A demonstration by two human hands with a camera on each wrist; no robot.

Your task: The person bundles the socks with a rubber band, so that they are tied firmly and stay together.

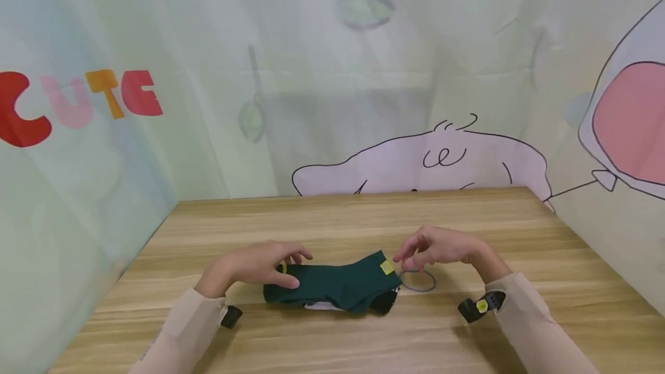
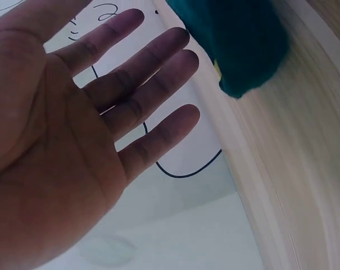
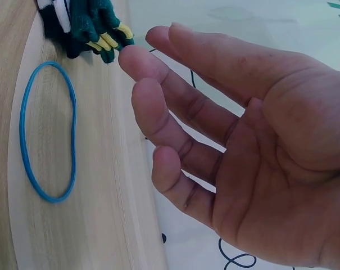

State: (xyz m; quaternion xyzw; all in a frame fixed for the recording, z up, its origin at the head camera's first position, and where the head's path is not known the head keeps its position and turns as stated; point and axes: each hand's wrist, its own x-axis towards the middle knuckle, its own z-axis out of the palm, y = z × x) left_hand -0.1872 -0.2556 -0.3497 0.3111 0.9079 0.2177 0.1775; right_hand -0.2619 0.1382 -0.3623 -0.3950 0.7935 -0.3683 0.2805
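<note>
Dark green socks (image 1: 332, 284) lie flat across the table, with a yellow patch near the right end. Black-and-white fabric (image 1: 383, 303) pokes out from beneath them. Over their left end is my left hand (image 1: 265, 264), fingers spread and holding nothing; whether the thumb touches the fabric I cannot tell. In the left wrist view the fingers (image 2: 158, 84) are nearly straight, beside the green fabric (image 2: 237, 45). My right hand (image 1: 439, 247) hovers just off the socks' right end, fingers loosely bent around nothing. Below it lies a thin blue elastic band (image 1: 419, 289), seen as a long loop in the right wrist view.
The wooden table (image 1: 312, 224) runs back to a printed curtain (image 1: 322, 103) with cartoon drawings and coloured letters. Each wrist wears a small black camera, the right one (image 1: 471, 309) hanging low over the tabletop.
</note>
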